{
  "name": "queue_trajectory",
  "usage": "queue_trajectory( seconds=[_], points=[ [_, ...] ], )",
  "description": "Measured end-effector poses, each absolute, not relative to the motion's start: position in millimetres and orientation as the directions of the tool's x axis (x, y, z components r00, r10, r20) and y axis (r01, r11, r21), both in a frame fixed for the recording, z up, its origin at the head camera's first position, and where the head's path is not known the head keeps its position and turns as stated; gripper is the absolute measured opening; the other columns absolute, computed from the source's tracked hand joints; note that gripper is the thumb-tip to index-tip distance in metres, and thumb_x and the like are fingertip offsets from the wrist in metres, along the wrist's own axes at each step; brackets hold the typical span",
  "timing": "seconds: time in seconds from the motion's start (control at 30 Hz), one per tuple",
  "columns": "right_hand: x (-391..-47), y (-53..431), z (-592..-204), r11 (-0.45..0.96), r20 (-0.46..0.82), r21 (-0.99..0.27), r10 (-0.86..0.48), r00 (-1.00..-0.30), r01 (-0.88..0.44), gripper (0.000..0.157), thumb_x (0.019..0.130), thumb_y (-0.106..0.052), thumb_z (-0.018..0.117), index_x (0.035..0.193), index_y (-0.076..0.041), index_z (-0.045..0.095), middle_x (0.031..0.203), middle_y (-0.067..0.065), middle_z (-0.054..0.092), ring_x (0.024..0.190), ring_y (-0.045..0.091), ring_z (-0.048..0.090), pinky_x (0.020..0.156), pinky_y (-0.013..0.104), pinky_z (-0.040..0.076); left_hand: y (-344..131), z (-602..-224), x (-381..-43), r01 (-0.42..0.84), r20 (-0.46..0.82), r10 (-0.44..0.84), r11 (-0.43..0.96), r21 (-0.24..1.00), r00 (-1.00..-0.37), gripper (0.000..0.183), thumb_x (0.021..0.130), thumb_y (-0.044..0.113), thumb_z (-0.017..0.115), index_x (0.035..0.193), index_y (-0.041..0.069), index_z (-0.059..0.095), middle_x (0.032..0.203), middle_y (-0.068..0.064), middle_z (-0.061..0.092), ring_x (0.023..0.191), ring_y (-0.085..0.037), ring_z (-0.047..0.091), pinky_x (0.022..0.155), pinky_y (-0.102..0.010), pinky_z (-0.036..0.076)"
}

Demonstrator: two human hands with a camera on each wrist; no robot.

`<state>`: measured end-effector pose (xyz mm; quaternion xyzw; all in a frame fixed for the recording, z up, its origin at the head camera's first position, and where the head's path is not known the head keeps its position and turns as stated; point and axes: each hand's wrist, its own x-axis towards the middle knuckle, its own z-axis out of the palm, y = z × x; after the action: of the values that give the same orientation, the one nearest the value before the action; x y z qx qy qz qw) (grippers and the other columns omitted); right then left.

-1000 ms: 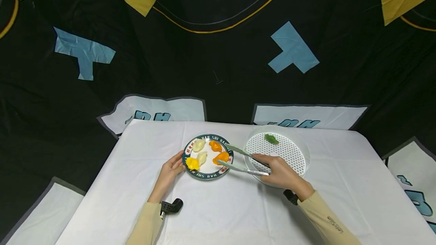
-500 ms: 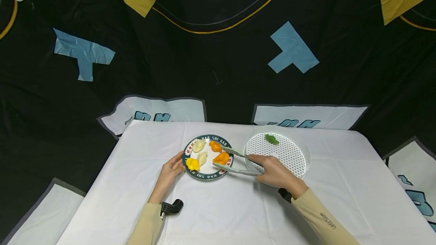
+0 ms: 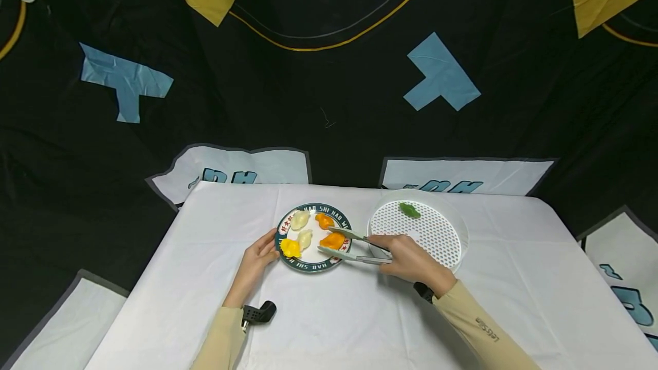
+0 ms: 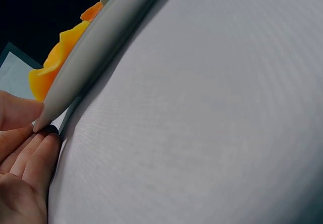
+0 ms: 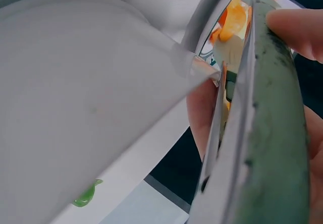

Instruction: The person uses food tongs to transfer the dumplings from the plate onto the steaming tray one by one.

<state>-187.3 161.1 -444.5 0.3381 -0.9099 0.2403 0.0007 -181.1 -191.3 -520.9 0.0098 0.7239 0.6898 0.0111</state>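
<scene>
My left hand [image 3: 261, 253] pinches the left rim of a round plate [image 3: 308, 267] with a dark green lettered border. In the left wrist view the thumb lies over the rim of the plate [image 4: 96, 52], fingers below. My right hand [image 3: 411, 258] holds green-tipped metal tongs [image 3: 341, 254] over the plate's right side. Their spread tips stand on either side of an orange dumpling-like piece [image 3: 333, 241]; contact cannot be told. Another orange piece [image 3: 324, 221], two pale pieces [image 3: 300, 220] and a yellow wavy-edged piece [image 3: 291, 248] share the plate.
Right of the plate stands a round white steamer tray [image 3: 464, 236] with a perforated base. A green dumpling-like piece [image 3: 409, 210] lies near its far side. White cloth covers the table [image 3: 329, 324], and a black curtain [image 3: 329, 119] hangs behind.
The right hand has moved left with the tongs, bringing their tips further over the plate and around the orange piece. The left hand and plate have stayed in place.
</scene>
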Motion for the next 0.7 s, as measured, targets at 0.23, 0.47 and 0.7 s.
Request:
queue_trajectory(
  seconds=[0.23,0.47,0.7],
  points=[
    [-188.2,163.9,-445.0,0.635,0.181,-0.464,-0.614,-0.768,-0.618,0.053,0.07,-0.004,0.071,0.123,-0.002,0.065,0.115,0.01,0.067,0.077,0.014,0.058,0.06,0.02,0.051,-191.1,-518.2,-181.1,-0.063,-0.064,0.03,0.034,0.997,-0.997,0.06,0.091,-0.002,0.054,0.146,-0.003,0.032,0.148,-0.025,0.032,0.133,-0.03,0.038,0.099,-0.018,0.041],
    [-185.4,168.9,-440.7,0.619,0.223,-0.493,-0.588,-0.777,-0.611,0.055,0.068,-0.001,0.068,0.123,-0.004,0.065,0.115,0.009,0.067,0.073,0.013,0.056,0.056,0.018,0.049,-190.5,-518.0,-181.6,-0.098,-0.098,0.026,0.026,0.995,-0.995,0.06,0.091,-0.004,0.053,0.147,-0.002,0.032,0.149,-0.022,0.032,0.133,-0.028,0.038,0.099,-0.018,0.041],
    [-184.5,173.5,-429.7,0.587,0.278,-0.491,-0.595,-0.754,-0.644,0.056,0.069,-0.002,0.067,0.124,-0.002,0.064,0.118,0.01,0.066,0.079,0.016,0.059,0.063,0.024,0.053,-190.4,-519.1,-182.9,-0.099,-0.099,0.022,0.022,0.995,-0.995,0.059,0.091,-0.005,0.053,0.146,-0.003,0.032,0.149,-0.022,0.032,0.133,-0.027,0.038,0.099,-0.019,0.042]
  ],
)
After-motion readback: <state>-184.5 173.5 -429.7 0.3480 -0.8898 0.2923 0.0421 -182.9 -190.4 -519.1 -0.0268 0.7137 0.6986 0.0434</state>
